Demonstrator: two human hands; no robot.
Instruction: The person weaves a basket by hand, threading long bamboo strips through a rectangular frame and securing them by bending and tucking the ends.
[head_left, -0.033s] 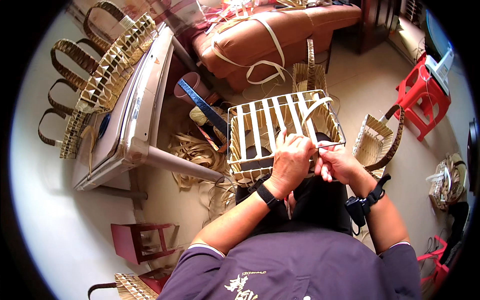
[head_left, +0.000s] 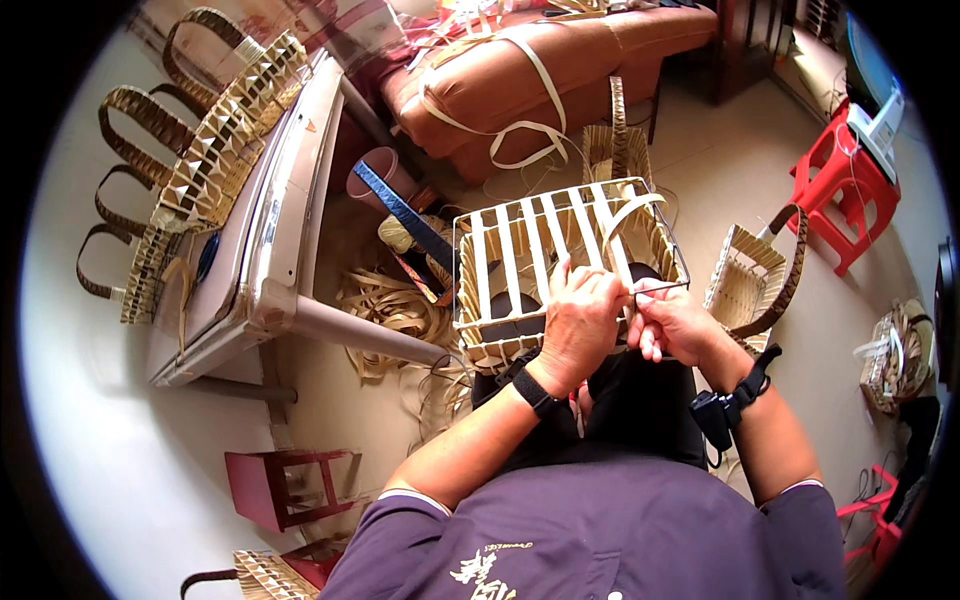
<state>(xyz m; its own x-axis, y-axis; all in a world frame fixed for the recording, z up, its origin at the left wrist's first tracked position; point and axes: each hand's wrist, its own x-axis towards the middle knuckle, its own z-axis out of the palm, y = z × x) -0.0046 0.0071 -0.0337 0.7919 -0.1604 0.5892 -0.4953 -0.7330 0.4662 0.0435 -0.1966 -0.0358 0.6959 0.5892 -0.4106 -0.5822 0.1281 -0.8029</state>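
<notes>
A rectangular basket frame [head_left: 470,327] of dark wire rests on my lap, with pale flat strips running across its open side and woven strip walls below. My left hand [head_left: 583,315] lies over its near rim, fingers closed around a pale strip [head_left: 612,240] by the wire. Close beside it, my right hand [head_left: 672,322] is pinched at the near right corner, thumb and forefinger at the same strip's lower end. The fingertips partly hide that end. Another bit of strip curls in a loop above the frame's far right part.
Finished handled baskets [head_left: 205,165] line a table [head_left: 265,260] at left. A handled basket [head_left: 745,275] stands right, another [head_left: 615,155] beyond. Loose strips [head_left: 395,310] pile on the floor beside a pink bin [head_left: 380,172]. A red stool [head_left: 850,190] and brown sofa [head_left: 480,90] stand farther off.
The view has shifted very slightly. Both hands keep their hold on the strip at the rim.
</notes>
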